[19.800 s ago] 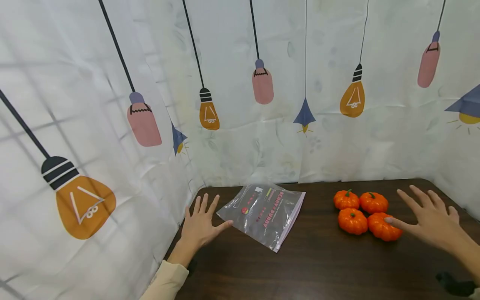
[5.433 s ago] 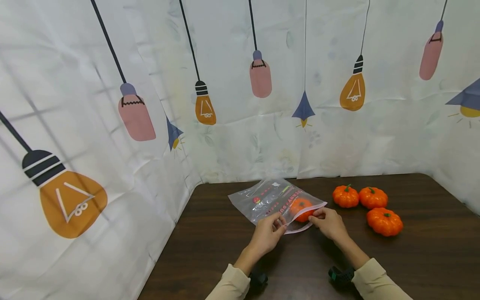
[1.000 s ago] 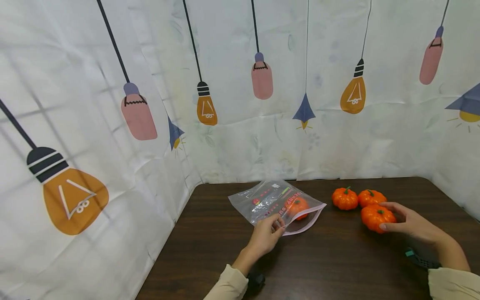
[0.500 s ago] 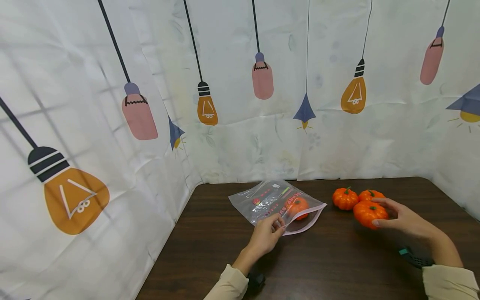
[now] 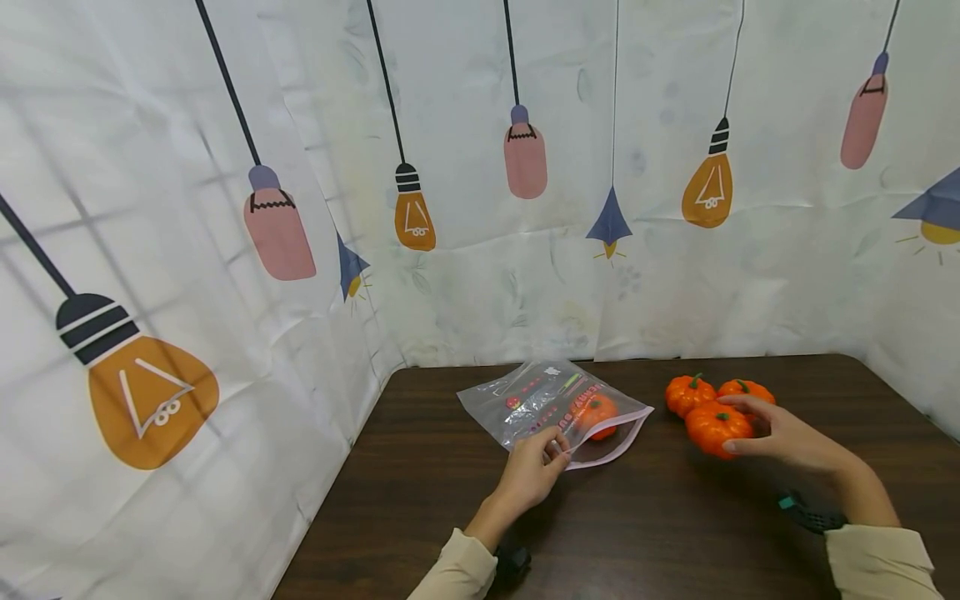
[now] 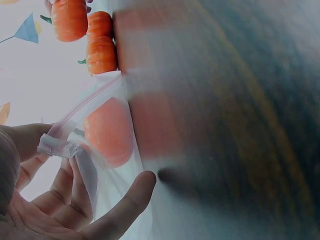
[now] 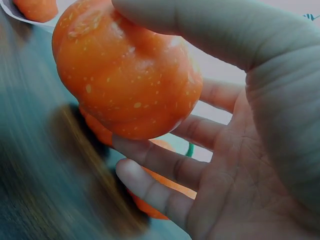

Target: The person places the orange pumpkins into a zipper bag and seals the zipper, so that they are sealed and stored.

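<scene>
A clear zip bag (image 5: 517, 404) with pink print lies on the table, its mouth parted toward the right front. Inside sits one small orange pumpkin (image 5: 595, 415), near the opening. My left hand (image 5: 531, 473) pinches the upper lip of the bag at the near corner; the left wrist view shows the white zip slider (image 6: 56, 146) beside the fingers. My right hand (image 5: 798, 440) grips another small pumpkin (image 5: 715, 427) between thumb and fingers. This pumpkin (image 7: 125, 75) is held above the table, its speckled surface facing the right wrist camera.
Two more small pumpkins, one with an upright green stem (image 5: 686, 395) and one partly behind the right hand (image 5: 752, 389), stand at the back right. A patterned white curtain (image 5: 480, 292) hangs behind and left of the dark wooden table (image 5: 637, 533).
Over the last second my right hand has carried its pumpkin left, toward the bag. The left hand stays put. Long before, the bag lay flat and all the pumpkins stood outside it.
</scene>
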The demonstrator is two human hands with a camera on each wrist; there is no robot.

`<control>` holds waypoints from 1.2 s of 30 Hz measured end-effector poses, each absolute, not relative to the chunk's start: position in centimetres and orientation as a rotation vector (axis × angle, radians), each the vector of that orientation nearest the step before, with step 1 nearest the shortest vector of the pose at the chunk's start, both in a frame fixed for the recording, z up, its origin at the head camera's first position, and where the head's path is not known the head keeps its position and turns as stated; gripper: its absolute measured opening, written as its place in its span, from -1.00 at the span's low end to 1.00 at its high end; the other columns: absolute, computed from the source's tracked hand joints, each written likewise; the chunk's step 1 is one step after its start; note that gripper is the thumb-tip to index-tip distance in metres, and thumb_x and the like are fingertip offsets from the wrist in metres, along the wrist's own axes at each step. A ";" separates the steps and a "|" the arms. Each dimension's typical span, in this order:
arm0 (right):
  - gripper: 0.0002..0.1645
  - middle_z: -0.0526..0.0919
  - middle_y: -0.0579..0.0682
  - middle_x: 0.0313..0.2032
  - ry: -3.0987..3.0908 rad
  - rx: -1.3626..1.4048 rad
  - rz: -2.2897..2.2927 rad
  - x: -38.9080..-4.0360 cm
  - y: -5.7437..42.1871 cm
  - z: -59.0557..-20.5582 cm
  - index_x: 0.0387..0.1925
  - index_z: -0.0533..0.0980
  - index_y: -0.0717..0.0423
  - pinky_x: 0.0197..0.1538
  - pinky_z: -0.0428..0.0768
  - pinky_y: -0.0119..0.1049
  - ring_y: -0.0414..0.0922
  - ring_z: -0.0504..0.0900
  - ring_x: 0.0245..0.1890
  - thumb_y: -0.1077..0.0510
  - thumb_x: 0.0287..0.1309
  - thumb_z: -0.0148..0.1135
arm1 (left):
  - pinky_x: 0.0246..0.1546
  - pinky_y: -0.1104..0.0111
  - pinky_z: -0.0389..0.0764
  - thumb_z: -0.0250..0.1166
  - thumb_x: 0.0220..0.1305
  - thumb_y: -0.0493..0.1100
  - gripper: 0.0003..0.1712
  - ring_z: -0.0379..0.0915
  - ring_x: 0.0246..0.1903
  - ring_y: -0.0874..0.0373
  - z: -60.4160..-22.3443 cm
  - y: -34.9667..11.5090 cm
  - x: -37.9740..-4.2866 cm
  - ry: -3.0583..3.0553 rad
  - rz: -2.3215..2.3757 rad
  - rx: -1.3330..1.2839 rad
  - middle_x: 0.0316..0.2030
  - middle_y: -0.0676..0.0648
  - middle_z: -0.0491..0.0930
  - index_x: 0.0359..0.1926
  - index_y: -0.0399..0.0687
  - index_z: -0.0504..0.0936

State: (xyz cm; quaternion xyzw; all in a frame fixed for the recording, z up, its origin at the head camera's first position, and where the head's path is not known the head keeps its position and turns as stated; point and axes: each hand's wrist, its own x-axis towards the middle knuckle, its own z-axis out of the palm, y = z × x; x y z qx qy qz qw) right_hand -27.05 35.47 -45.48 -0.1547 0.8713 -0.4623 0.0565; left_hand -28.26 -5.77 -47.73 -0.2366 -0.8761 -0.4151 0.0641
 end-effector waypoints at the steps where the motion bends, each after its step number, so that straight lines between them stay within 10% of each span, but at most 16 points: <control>1: -0.17 0.33 0.41 0.34 2.628 -0.460 -1.414 -27.1 35.3 -45.5 0.50 0.13 0.23 -0.08 0.60 -0.35 -0.50 0.48 -0.01 0.10 0.35 0.27 | -0.54 0.53 0.38 0.37 0.33 -0.22 -0.86 0.31 -0.61 0.43 -47.7 -5.8 -28.3 -2.645 -1.253 -0.716 -0.51 0.05 0.57 -0.34 0.07 0.58; 36: -0.15 0.34 0.40 0.35 2.546 -0.628 -1.415 -28.4 30.5 -46.1 0.47 0.18 0.24 -0.03 0.63 -0.34 -0.22 0.56 0.07 0.11 0.28 0.34 | -0.54 0.53 0.39 0.38 0.33 -0.20 -0.88 0.31 -0.61 0.45 -47.8 -5.7 -28.3 -2.634 -1.235 -0.694 -0.52 0.06 0.58 -0.33 0.07 0.59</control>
